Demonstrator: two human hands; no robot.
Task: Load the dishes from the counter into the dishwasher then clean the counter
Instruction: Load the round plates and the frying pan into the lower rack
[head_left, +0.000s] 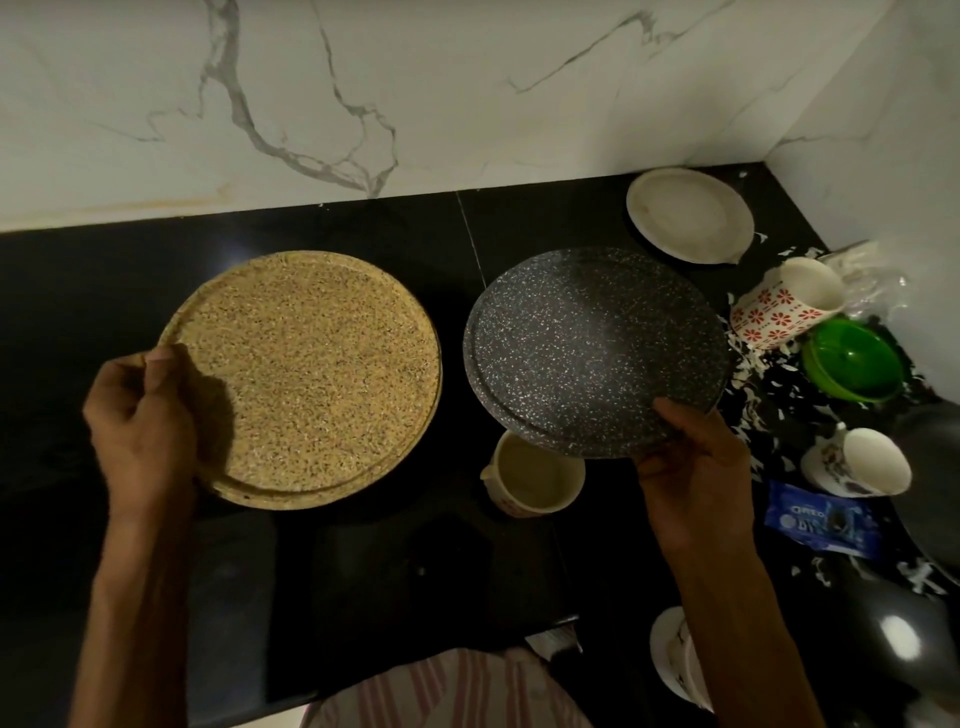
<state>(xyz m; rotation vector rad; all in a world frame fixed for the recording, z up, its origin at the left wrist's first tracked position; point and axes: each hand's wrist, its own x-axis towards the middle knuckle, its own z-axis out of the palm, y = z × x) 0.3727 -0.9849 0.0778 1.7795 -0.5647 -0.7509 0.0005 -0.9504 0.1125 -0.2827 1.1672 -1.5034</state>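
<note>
While both are held above the black counter (363, 545), the tan speckled plate (311, 379) is pinched at its left rim by the left hand (140, 421), & the dark speckled plate (592, 348) is gripped at its near edge by the right hand (691, 467). Cream cup (535, 478) sits just under it; green bowl (852, 358), mugs, white plate (688, 215) to the right.

Your right hand (693, 467) hides the near rim of the dark speckled plate (592, 348), which in turn covers part of the cream cup (535, 480) beneath, while the grey pan (930, 467) beyond it runs off the edge.
</note>
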